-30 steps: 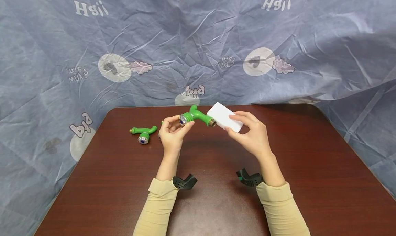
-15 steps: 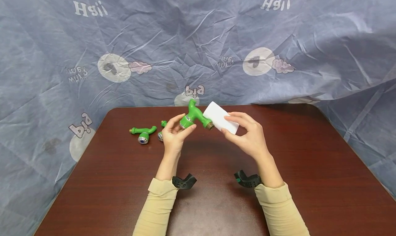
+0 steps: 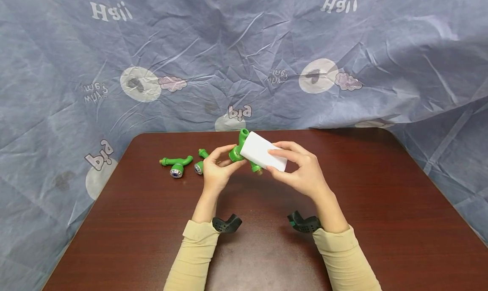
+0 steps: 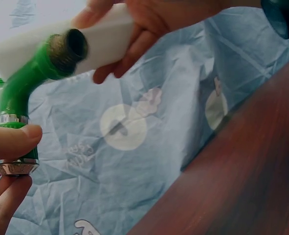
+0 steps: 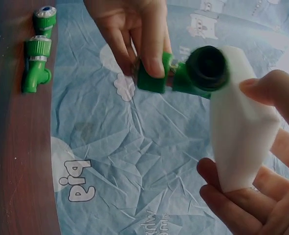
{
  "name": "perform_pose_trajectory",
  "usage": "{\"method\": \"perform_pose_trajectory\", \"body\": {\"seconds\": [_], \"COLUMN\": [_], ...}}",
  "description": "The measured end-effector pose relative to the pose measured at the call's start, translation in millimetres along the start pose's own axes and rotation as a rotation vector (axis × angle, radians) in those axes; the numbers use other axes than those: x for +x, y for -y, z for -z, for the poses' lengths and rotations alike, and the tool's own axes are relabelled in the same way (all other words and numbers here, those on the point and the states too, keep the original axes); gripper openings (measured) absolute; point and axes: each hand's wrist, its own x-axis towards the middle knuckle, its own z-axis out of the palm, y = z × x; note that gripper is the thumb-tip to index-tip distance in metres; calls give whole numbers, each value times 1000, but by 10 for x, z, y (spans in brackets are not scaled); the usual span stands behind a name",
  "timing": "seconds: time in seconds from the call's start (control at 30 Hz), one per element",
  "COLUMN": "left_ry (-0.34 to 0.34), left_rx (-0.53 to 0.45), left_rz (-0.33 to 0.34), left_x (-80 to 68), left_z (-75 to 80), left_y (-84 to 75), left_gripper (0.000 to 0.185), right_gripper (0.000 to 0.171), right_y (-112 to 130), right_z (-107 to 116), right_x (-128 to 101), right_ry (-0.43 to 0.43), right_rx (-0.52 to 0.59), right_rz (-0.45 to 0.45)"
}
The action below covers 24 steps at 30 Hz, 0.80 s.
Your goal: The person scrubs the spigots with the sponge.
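My left hand (image 3: 216,174) pinches a green faucet (image 4: 24,90) by its ribbed knob, holding it up above the table. Its brass threaded end (image 4: 62,53) points toward the left wrist camera. Gripped between the thumb and fingers of my right hand (image 3: 306,170) is a white sponge (image 3: 263,150), a rounded block. The sponge lies against the faucet's body and, in the head view, hides its middle. At the right wrist, the dark mouth of the spout (image 5: 208,67) shows beside the sponge.
Two more green faucets lie on the dark red wooden table at the left: one whole faucet (image 3: 176,162), and a second faucet (image 3: 198,168) partly behind my left hand. A blue-grey printed cloth (image 3: 244,62) hangs behind the table's far edge.
The faucet has turned in my left hand, its spout and threaded end swinging round. My right hand has moved left and slightly down, bringing the sponge over the front of the faucet.
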Motion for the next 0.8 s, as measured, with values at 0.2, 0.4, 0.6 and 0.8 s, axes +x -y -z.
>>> {"method": "perform_pose_trajectory", "body": {"seconds": [0.2, 0.4, 0.6, 0.8], "left_ry": [23, 49, 62, 25], "left_rx": [-22, -58, -47, -32], "left_rz": [-22, 8, -1, -15], "left_x": [-12, -16, -24, -22], "left_z": [-33, -59, -77, -70], "left_y": [-21, -28, -38, -26], "left_gripper": [45, 47, 48, 46], "right_gripper": [32, 32, 32, 34], "right_y": [-15, -99, -49, 0], "right_z": [-12, 35, 94, 73], "right_x": [3, 7, 5, 11], "right_ry": [-60, -192, -157, -39], "right_rx": [-143, -274, -71, 13], "right_rz": [2, -104, -96, -36]}}
